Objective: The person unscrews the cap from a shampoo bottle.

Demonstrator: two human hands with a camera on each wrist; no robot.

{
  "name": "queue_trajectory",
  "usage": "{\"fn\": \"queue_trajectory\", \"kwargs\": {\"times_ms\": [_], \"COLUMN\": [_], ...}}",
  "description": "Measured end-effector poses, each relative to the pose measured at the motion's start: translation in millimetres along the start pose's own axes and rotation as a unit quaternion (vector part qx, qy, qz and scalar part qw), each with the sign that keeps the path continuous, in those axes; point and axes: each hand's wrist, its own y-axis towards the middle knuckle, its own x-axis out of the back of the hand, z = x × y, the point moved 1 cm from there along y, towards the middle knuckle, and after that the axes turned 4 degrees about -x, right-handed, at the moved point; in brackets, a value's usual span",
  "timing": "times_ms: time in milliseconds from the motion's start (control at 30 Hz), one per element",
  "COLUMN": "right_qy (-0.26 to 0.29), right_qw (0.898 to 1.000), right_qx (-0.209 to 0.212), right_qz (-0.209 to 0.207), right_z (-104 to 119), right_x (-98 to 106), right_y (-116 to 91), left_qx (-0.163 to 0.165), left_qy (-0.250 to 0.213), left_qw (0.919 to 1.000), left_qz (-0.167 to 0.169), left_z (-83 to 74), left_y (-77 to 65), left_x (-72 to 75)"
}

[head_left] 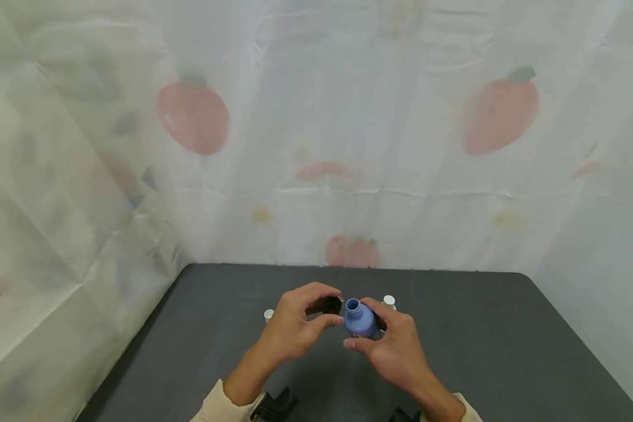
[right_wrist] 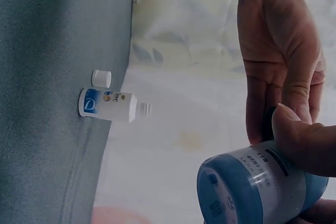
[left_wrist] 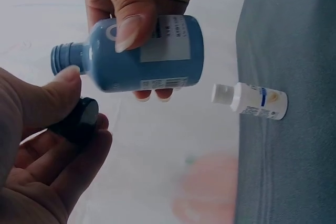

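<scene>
Head view: the left hand (head_left: 295,328) pinches one round black plastic cap (head_left: 332,305). The right hand (head_left: 398,349) grips one round blue plastic bottle (head_left: 361,322), its top open, held up near the cap over the one dark grey desk (head_left: 475,351), short of the far edge. Two white plastic bottles stand on the desk. The lidded white bottle (left_wrist: 262,100) is nearer the right edge; the open white bottle (right_wrist: 107,105) is nearer the left edge, with one loose white round lid (right_wrist: 101,78) just beside it.
</scene>
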Motion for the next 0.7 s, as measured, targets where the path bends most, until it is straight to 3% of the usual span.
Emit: {"fn": "queue_trajectory", "kwargs": {"times_ms": [267,467,700], "right_qy": [0.042,0.065,0.081], "right_qw": [0.999,0.997,0.996], "right_qx": [-0.022,-0.029,-0.041], "right_qz": [0.002,0.005,0.019], "right_z": [-7.7,-11.5,-16.7], "right_x": [-4.9,-7.4,-9.7], "right_y": [2.7,5.5,10.7], "left_qx": [0.019,0.04,0.046], "left_qy": [-0.043,-0.02,-0.06], "left_qw": [0.9982,0.9954,0.9935], "left_qz": [-0.036,-0.084,-0.085], "left_z": [9.5,12.0,16.3], "left_y": [-3.2,-2.2,-1.2], "left_x": [-9.9,-13.6,-18.0]}}
